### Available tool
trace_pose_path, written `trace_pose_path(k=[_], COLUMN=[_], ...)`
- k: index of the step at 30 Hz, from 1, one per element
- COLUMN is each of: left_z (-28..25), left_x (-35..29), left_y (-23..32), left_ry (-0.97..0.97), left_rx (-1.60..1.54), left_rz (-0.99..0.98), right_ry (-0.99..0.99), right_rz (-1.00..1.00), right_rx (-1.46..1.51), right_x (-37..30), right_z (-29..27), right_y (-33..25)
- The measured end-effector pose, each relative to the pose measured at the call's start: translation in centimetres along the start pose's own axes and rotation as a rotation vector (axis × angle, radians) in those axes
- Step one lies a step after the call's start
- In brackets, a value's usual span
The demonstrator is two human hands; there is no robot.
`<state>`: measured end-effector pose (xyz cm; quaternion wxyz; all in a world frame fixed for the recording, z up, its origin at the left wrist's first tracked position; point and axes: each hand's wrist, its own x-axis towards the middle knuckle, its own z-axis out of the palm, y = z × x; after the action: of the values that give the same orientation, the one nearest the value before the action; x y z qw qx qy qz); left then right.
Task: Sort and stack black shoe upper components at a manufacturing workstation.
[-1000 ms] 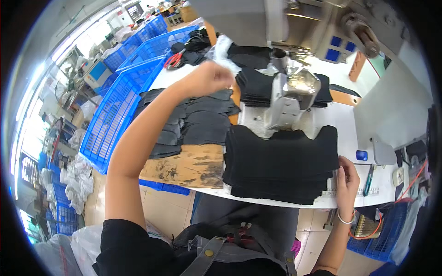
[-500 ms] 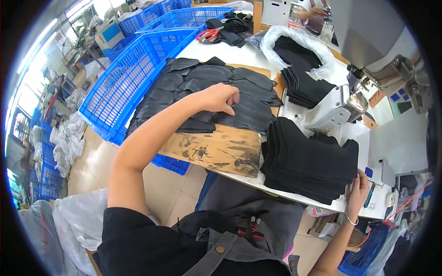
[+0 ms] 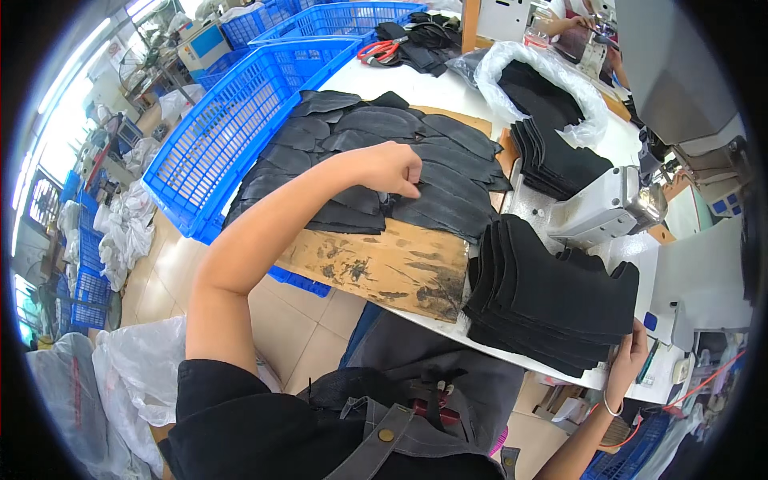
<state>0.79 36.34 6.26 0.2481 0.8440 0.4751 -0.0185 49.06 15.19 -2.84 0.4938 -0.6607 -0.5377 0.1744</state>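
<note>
Flat, overlapping black leaf-shaped pieces [image 3: 352, 144] cover much of a brown board [image 3: 376, 268]. Over them is my left hand [image 3: 390, 170], its fingers curled in with thumb and index close together; anything between them is hidden. To the right lies a thick stack of black fabric pieces [image 3: 560, 284], its layers slightly fanned at the left side. My right hand [image 3: 628, 358], with a pale bangle [image 3: 612, 406] at the wrist, rests at the stack's lower right corner. Its fingers stretch along the edge.
Beyond the stack stands a white sewing machine arm [image 3: 608, 206]. Another black stack [image 3: 556, 160] and an open clear bag [image 3: 596, 104] of black pieces lie behind. A large blue crate [image 3: 232, 128] borders the left; red-handled scissors [image 3: 380, 52] lie at the back. A co-worker's hand [image 3: 554, 26] shows farther off.
The table and its contents sit slightly farther right in the picture, as my view has shifted. Both hands keep nearly the same pose, the left over the leaf-shaped pieces, the right at the stack.
</note>
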Motion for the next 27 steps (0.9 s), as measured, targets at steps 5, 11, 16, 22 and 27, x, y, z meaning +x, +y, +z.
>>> trace_pose_path(k=[5,11,16,22,27], left_z=[-0.4,-0.2,1.8,3.2,2.9], left_x=[-1.0,-1.0,-2.2,-0.9,-2.2], left_y=[-1.2,0.5,-1.1,-0.8,-1.7], left_ry=[0.052,-0.031,0.031,0.045,0.034], left_rx=[-0.151,-0.527,-0.726,-0.895,-0.940], left_rz=[0.071,-0.053,-0.124,-0.028,0.039], right_ry=[0.084,0.253,-0.581,-0.834,-0.867], right_rz=[-0.037,-0.384,-0.322,-0.467,-0.351], right_rx=[-0.080,0.063,-0.006,-0.254,-0.230], right_x=[0.2,-1.0,1.5,5.5,5.7], right_z=[0.3,2.3,14.4,25.2,28.0], right_y=[-0.6,-9.3,-21.6,-22.3,-22.4])
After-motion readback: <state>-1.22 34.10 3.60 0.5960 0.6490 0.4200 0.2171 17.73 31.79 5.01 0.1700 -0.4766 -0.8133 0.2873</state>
